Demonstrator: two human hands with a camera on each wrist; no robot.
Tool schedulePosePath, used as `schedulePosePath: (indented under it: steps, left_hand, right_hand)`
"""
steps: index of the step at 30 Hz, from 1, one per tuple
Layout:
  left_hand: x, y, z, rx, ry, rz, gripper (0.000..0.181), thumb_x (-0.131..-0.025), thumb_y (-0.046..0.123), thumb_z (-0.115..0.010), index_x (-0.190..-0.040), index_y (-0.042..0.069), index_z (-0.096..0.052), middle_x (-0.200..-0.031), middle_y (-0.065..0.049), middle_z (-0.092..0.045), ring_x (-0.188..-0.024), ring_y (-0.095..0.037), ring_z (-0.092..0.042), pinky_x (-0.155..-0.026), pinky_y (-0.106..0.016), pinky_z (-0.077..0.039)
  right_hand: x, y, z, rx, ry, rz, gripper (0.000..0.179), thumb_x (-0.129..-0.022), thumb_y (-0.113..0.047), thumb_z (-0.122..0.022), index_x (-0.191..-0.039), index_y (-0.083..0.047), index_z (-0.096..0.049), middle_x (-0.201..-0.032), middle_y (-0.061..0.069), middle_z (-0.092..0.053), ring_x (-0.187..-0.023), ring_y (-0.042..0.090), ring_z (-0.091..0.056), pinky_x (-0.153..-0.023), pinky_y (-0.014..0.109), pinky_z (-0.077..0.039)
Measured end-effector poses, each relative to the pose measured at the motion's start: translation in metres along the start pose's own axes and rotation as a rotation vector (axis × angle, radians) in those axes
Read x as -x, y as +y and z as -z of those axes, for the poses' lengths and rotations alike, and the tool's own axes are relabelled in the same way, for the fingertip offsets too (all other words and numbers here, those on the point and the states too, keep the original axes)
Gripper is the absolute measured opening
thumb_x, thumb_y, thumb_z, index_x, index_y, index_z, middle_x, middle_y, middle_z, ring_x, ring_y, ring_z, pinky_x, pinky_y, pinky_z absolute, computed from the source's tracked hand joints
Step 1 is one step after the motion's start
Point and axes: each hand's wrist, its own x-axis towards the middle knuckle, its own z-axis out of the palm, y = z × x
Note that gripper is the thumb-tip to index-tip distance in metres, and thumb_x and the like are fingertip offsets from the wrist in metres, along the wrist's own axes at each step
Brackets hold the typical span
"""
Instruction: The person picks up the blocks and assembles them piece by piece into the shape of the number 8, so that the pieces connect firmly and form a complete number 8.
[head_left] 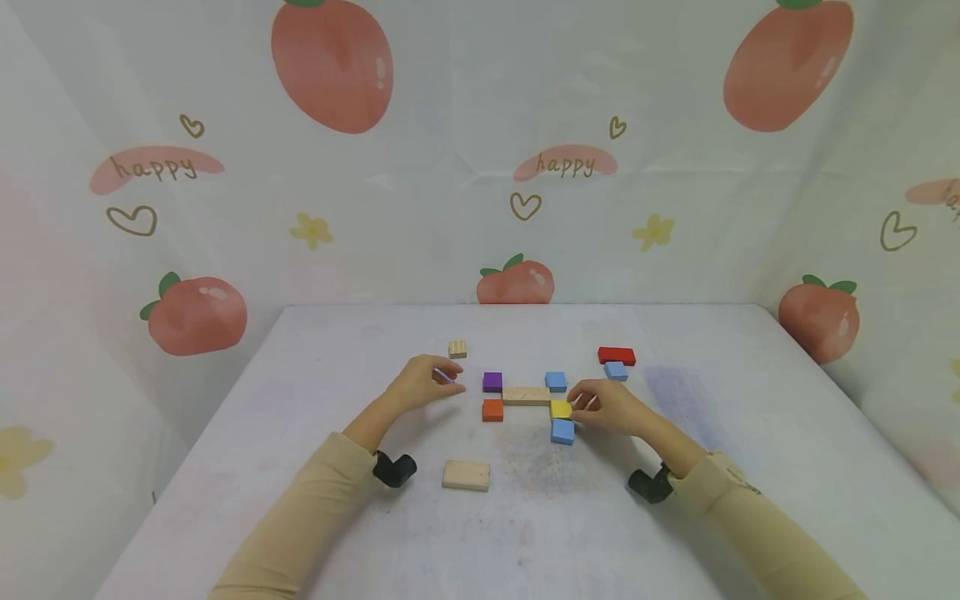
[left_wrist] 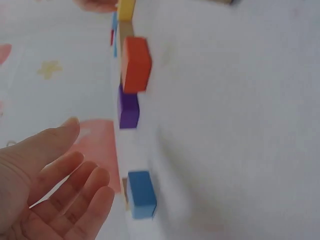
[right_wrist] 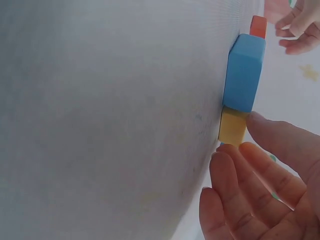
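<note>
My left hand point(head_left: 426, 383), fingers apart and loosely bent, is left of a purple block point(head_left: 492, 382) and an orange block point(head_left: 492, 410). A blue block point(left_wrist: 141, 195) lies beside it, almost hidden behind the hand in the head view. My right hand point(head_left: 611, 406) holds a yellow block point(head_left: 560, 409) at its right end between thumb and fingers. That block sits at the right end of a plain wooden block point(head_left: 526, 396). One blue block point(head_left: 562, 432) stands just in front of the yellow one, another blue block point(head_left: 556, 382) behind it.
At the back right, a red block point(head_left: 617, 356) lies behind a blue block point(head_left: 616, 371). A small ridged wooden block point(head_left: 457, 349) is at the back left. Nearer the front lies a flat wooden block point(head_left: 467, 475). A printed curtain point(head_left: 450, 225) hangs behind the white table point(head_left: 337, 542).
</note>
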Motion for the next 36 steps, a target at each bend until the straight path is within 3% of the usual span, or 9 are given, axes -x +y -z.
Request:
schedulePosePath:
  steps: [7, 16, 28, 36]
  left_hand:
    - [0.0, -0.015, 0.013, -0.01, 0.083, 0.072, 0.035, -0.083, 0.017, -0.07, -0.112, -0.002, -0.064, -0.105, -0.019, -0.066, -0.093, -0.03, -0.064, -0.083, -0.038, -0.052]
    - [-0.002, -0.032, 0.008, -0.007, 0.078, 0.144, 0.038, -0.082, 0.015, -0.069, -0.115, -0.003, -0.061, -0.106, -0.021, -0.064, -0.094, -0.033, -0.063, -0.078, -0.037, -0.053]
    - [-0.008, -0.036, 0.003, -0.027, 0.083, 0.16, 0.035, -0.08, 0.014, -0.071, -0.109, -0.004, -0.064, -0.1, -0.019, -0.065, -0.089, -0.028, -0.062, -0.073, -0.032, -0.052]
    - [-0.007, -0.037, 0.003, -0.024, 0.102, 0.128, 0.032, -0.08, 0.011, -0.071, -0.106, -0.007, -0.066, -0.094, -0.019, -0.067, -0.088, -0.029, -0.064, -0.075, -0.033, -0.054]
  right_hand:
    - [-0.001, 0.002, 0.0, -0.001, -0.003, -0.002, 0.021, -0.084, -0.013, -0.068, -0.101, -0.004, -0.062, -0.092, 0.008, -0.068, -0.078, 0.015, -0.06, -0.072, 0.03, -0.055]
    - [-0.001, 0.001, -0.002, -0.006, -0.007, -0.017, 0.022, -0.083, -0.015, -0.069, -0.101, -0.005, -0.061, -0.092, 0.008, -0.068, -0.079, 0.015, -0.06, -0.072, 0.029, -0.055]
    - [-0.002, 0.002, -0.001, -0.007, -0.008, -0.016, 0.022, -0.084, -0.014, -0.068, -0.101, -0.004, -0.06, -0.093, 0.008, -0.068, -0.08, 0.015, -0.06, -0.073, 0.03, -0.055]
    - [-0.002, 0.001, 0.0, -0.007, -0.011, -0.034, 0.021, -0.084, -0.014, -0.068, -0.101, -0.005, -0.06, -0.093, 0.008, -0.068, -0.08, 0.015, -0.06, -0.073, 0.03, -0.055]
